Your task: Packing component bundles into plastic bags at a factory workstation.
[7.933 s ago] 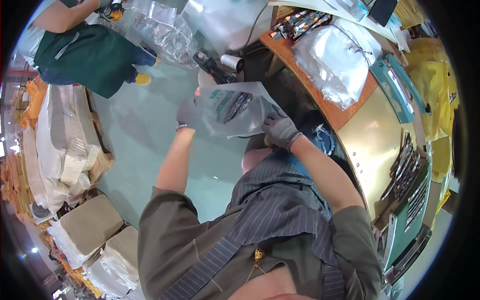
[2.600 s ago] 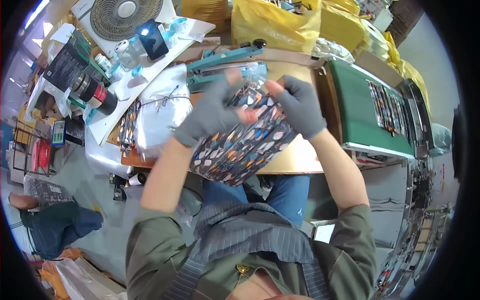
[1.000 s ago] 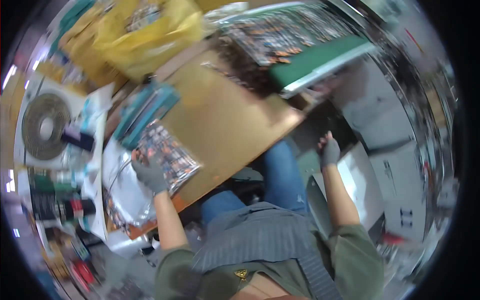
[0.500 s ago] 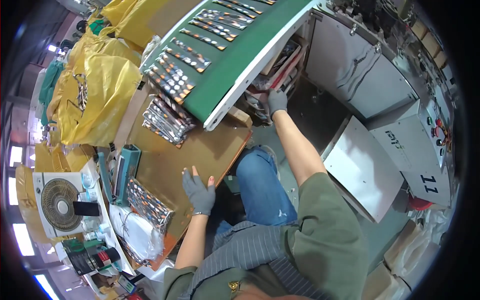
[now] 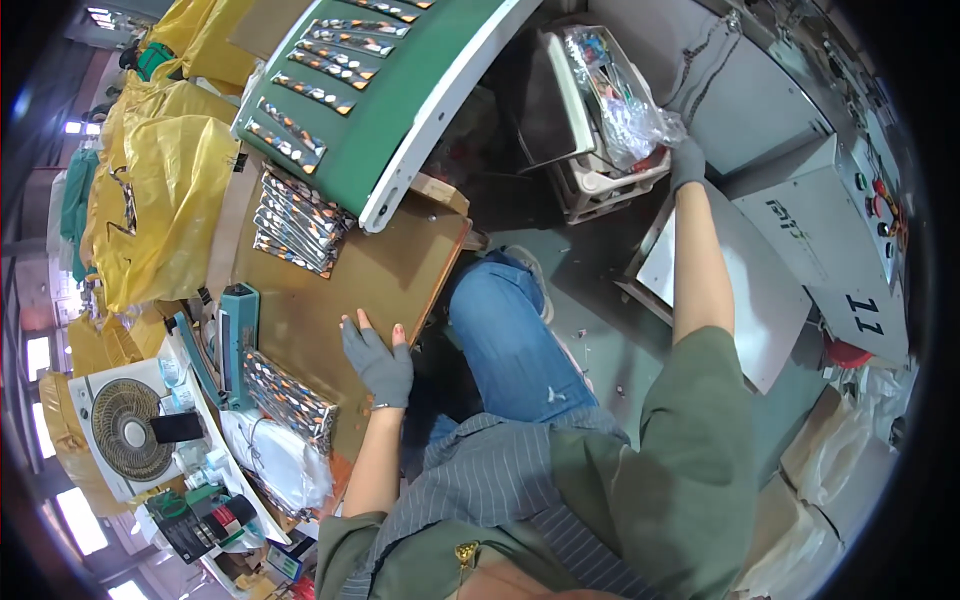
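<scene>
My left hand [image 5: 381, 366], in a grey glove with bare fingertips, lies open with fingers spread at the near edge of the brown worktable [image 5: 310, 300]. Reaching far to the right, my right hand [image 5: 687, 164] is at the end of a pale plastic basket [image 5: 603, 190] on the floor, against a crumpled clear plastic bag [image 5: 640, 132]. Its fingers are mostly hidden, so their grip does not show. Small mixed items fill the basket under the plastic. A fanned stack of patterned strip packets [image 5: 297, 222] lies on the worktable.
A green conveyor belt [image 5: 400, 80] carrying several patterned packets overhangs the table. More packets [image 5: 290, 395] lie near a teal device [image 5: 238, 340]. On the right stand a white panel [image 5: 735, 290] and a control box [image 5: 800, 220]. A fan [image 5: 130, 425] stands left.
My right hand has moved right, away from under the conveyor. The basket now stands farther out, its contents in view. My left hand stays open by the table edge. The view has shifted.
</scene>
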Demonstrator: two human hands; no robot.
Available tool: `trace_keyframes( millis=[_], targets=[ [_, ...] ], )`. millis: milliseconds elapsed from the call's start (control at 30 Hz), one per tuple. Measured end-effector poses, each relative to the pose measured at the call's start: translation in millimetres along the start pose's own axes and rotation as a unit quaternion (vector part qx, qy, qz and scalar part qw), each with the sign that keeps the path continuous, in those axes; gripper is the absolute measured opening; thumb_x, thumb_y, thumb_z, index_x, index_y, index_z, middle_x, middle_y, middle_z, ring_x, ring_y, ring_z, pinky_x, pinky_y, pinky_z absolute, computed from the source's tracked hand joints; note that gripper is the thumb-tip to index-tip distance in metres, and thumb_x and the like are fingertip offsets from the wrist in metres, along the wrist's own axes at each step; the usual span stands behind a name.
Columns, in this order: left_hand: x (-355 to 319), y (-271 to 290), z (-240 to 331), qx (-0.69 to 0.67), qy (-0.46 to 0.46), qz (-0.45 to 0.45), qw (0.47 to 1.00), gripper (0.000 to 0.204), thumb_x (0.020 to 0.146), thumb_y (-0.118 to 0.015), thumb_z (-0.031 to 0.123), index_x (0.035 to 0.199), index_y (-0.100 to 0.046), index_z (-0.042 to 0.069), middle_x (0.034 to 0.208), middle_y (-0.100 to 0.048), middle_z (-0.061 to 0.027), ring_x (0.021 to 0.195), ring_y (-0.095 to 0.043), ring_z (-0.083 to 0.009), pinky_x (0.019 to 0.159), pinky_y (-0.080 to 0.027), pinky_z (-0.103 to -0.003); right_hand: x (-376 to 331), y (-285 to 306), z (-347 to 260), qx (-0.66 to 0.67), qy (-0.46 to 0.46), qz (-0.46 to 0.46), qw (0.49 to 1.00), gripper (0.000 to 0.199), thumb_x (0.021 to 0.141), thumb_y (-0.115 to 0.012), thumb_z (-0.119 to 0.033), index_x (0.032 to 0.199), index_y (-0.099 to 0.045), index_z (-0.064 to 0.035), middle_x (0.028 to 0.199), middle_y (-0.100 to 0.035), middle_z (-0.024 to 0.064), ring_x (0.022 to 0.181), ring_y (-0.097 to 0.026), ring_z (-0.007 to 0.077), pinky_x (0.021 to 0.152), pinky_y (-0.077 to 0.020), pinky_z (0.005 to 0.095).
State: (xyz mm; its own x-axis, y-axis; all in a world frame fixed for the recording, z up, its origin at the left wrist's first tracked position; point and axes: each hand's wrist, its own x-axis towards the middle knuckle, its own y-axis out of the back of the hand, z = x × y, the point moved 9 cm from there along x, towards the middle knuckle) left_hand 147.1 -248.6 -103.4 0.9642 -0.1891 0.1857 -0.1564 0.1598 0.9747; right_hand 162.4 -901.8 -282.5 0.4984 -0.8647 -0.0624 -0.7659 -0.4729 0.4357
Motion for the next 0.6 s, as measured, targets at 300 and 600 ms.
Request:
trace_keyframes(
  millis=[300,600],
  targets=[
    [63,-9,20,-0.051,-0.034,0.002,0.998,0.060,0.088,-0.054,0.028,0.133,-0.034,-0.007,0.137,-0.029,-0.0323,0.127,-0.029,-0.0443,0.106,-0.024,-0.047,-305,-108,-195,0.106,0.273,-0.184,0.938,0.023,0.076,-0.065,-0.012,0.098,-0.062,-0.0051,0.094,-0.063,0.0130,0.088,-0.063,0.0253,0.078,-0.0483,0.0326],
    [82,-18,17,-0.069,-0.014,-0.052,0.996,0.060,0.085,-0.056,0.029,0.126,-0.037,-0.010,0.127,-0.037,-0.0346,0.118,-0.035,-0.0479,0.101,-0.026,-0.050,-265,-300,83,-0.302,-0.050,-0.316,0.898,0.050,0.082,-0.055,-0.038,0.118,-0.053,-0.0033,0.114,-0.056,0.0235,0.109,-0.053,0.0373,0.092,-0.0417,0.0449]
  ],
)
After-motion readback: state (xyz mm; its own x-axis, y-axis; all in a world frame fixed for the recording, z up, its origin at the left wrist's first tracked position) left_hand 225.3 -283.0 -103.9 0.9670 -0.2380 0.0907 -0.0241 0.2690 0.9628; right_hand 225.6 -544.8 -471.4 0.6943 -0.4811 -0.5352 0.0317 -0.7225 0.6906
